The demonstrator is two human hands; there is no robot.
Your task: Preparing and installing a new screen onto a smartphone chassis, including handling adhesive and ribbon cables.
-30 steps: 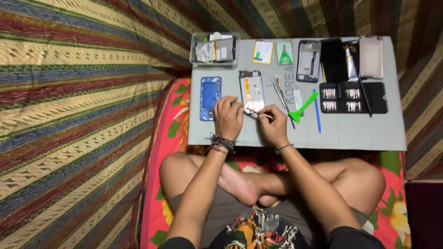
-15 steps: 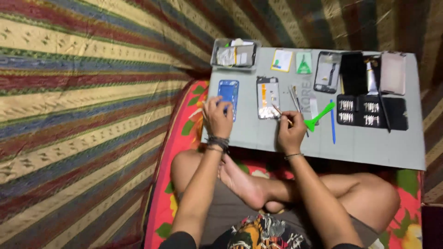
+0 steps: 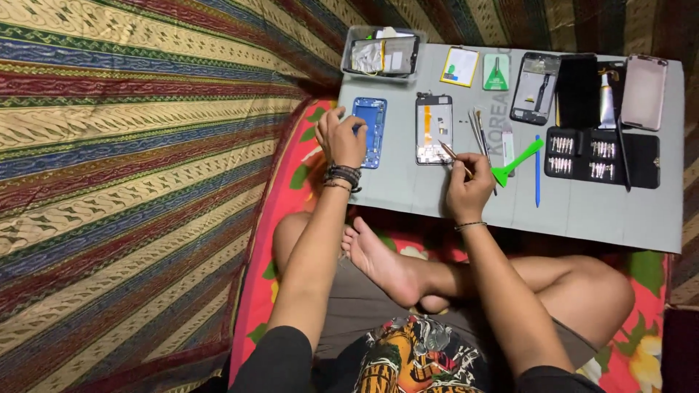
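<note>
My left hand (image 3: 341, 138) rests on the lower part of a blue phone frame (image 3: 370, 122) at the left edge of the grey work mat (image 3: 575, 211), fingers curled over it. My right hand (image 3: 468, 188) grips thin tweezers (image 3: 450, 153) whose tip touches the lower end of an opened phone (image 3: 434, 128) with an orange strip inside. That phone lies flat between the two hands.
On the mat lie a clear plastic box of parts (image 3: 383, 53), a green pry tool (image 3: 517, 161), a blue stick (image 3: 537, 167), a black screwdriver bit set (image 3: 601, 156), several phone bodies and covers (image 3: 644, 91). Striped cloth (image 3: 131, 145) spreads left; my crossed legs sit below.
My left hand left the opened phone and moved left onto the blue phone frame. My right hand stays at the opened phone with the tweezers. The camera view shifted.
</note>
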